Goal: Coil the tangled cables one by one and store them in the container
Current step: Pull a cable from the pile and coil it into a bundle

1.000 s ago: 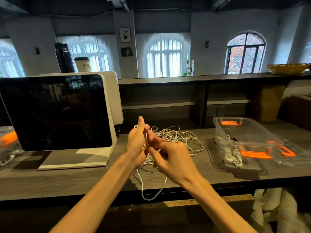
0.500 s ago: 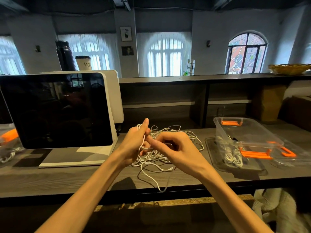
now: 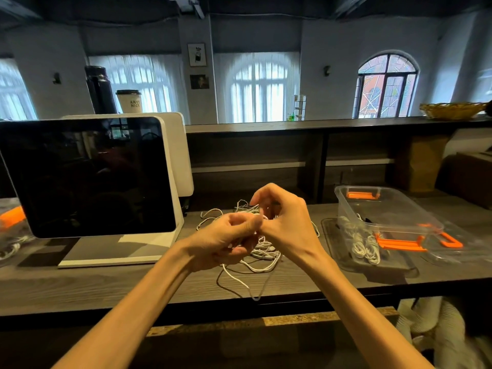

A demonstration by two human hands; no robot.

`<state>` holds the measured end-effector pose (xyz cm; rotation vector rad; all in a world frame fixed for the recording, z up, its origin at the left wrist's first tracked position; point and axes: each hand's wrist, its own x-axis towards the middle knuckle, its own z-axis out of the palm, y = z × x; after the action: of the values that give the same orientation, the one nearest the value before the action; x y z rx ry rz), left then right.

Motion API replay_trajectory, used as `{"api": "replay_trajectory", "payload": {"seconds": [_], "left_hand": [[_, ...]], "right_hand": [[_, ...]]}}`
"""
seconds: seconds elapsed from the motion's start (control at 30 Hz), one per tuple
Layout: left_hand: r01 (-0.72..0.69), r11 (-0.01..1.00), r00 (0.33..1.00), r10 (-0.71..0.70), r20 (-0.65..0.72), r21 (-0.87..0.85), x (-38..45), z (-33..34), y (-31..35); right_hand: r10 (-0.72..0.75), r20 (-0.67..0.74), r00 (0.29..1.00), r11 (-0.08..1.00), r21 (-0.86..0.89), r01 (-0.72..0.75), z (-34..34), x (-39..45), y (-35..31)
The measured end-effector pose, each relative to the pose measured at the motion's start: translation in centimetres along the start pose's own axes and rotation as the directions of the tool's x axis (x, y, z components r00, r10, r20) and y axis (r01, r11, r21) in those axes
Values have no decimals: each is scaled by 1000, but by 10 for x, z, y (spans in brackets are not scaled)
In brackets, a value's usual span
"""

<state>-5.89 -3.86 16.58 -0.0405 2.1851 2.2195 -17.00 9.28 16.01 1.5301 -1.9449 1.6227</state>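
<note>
A tangle of white cables (image 3: 262, 255) lies on the dark wooden counter (image 3: 106, 286) in front of me. My left hand (image 3: 223, 239) is curled around loops of one white cable just above the pile. My right hand (image 3: 286, 219) is raised beside it, fingers bent, pinching a strand of the same cable. One loop of cable (image 3: 253, 292) hangs toward the counter's front edge. To the right stands a clear plastic container (image 3: 383, 217) with orange latches, and coiled white cables (image 3: 364, 245) lie inside it.
A large dark screen on a white stand (image 3: 87, 179) fills the counter's left side. The container's clear lid (image 3: 458, 243) lies to the right of it. Another clear box with an orange latch (image 3: 10, 222) sits at the far left. A shelf runs behind.
My right hand has risen and turned over the left hand, carrying the strand around. The hanging loop at the counter's front edge has grown shorter.
</note>
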Motion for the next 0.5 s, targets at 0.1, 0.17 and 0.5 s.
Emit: {"api": "replay_trajectory", "payload": {"seconds": [0.1,0.17,0.5], "left_hand": [[38,999,997,-38,66,-1,-3,-5,-2],[55,997,995,-51,84,-45,-3,-4,-5],[-246,969,844,211,-494,-6,5,0,2]], "right_hand": [[46,78,996,997,57,-51,-3,1,3],[56,125,991,991,116,-71,-3,1,4],[278,174,945,882,343,-322,-6,-16,16]]}}
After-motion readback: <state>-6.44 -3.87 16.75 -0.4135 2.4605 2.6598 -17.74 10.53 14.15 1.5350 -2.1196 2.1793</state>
